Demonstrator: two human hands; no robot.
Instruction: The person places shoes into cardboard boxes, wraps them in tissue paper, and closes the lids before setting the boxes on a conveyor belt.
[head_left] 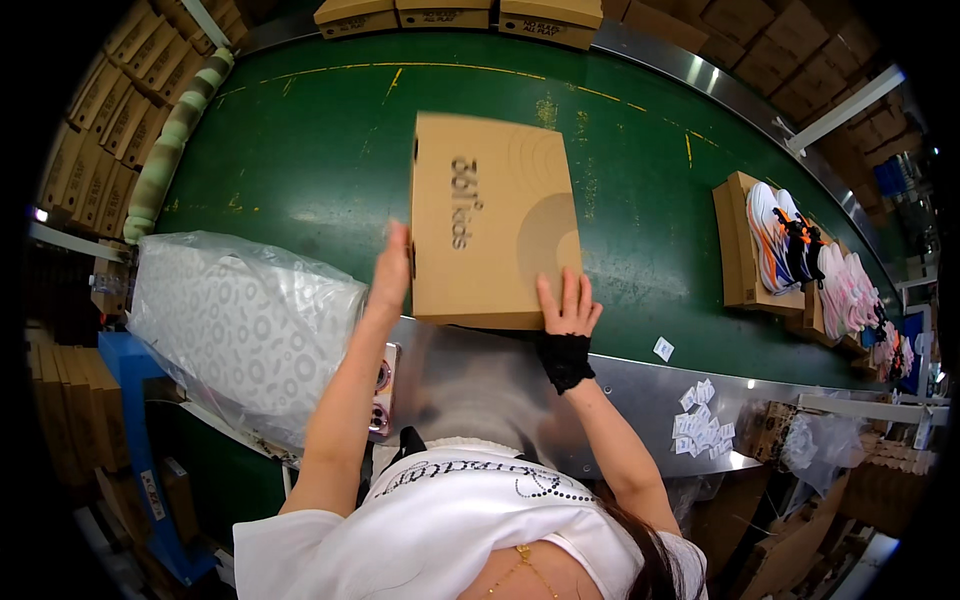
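Note:
A closed brown cardboard shoebox (485,215) lies in front of me on the green conveyor belt, close to its near metal edge. Along the box's left side is my left hand (392,268), its fingers stretched out and slightly blurred; whether it presses on the side I cannot tell. My right hand (570,305), with a black lace cuff at the wrist, rests on the lid's near right corner with fingers spread.
On the left lies a clear plastic bag of patterned white paper (250,320). A phone (383,390) sits by my left forearm. Small white packets (702,425) are heaped on the metal ledge (620,400). Shoes (775,240) stand on boxes at right; more shoeboxes (445,15) line the far side.

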